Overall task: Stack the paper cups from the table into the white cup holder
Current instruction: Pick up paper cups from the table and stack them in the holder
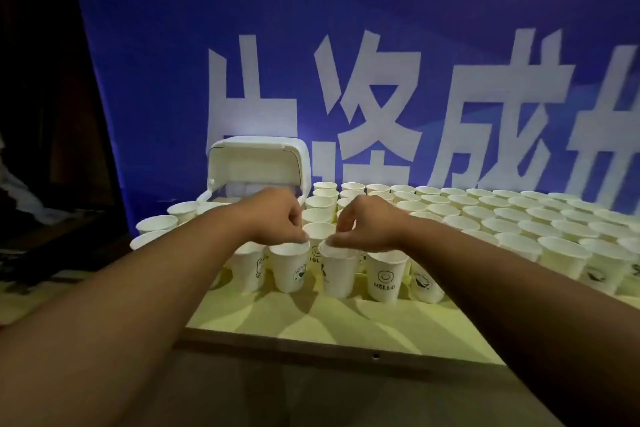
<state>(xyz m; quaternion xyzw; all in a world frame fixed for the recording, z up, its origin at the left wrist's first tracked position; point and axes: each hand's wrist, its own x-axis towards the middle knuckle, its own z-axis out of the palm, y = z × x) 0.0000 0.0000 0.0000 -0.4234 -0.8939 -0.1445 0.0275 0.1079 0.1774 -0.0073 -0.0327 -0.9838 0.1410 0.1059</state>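
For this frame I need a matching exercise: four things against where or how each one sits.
Things:
1. left hand
2. right hand
3. white cup holder
4. HELLO smiley cup

States:
A. lid raised, at the back left of the table
B. pinching the rim of the cup just left of centre
C. standing free in the front row, untouched
D. pinching the rim of the cup just right of centre

Pairs: 1-B, 2-D, 3-A, 4-C

pale table (346, 319) crowded with upright paper cups (519, 218), white cup holder (256, 163)
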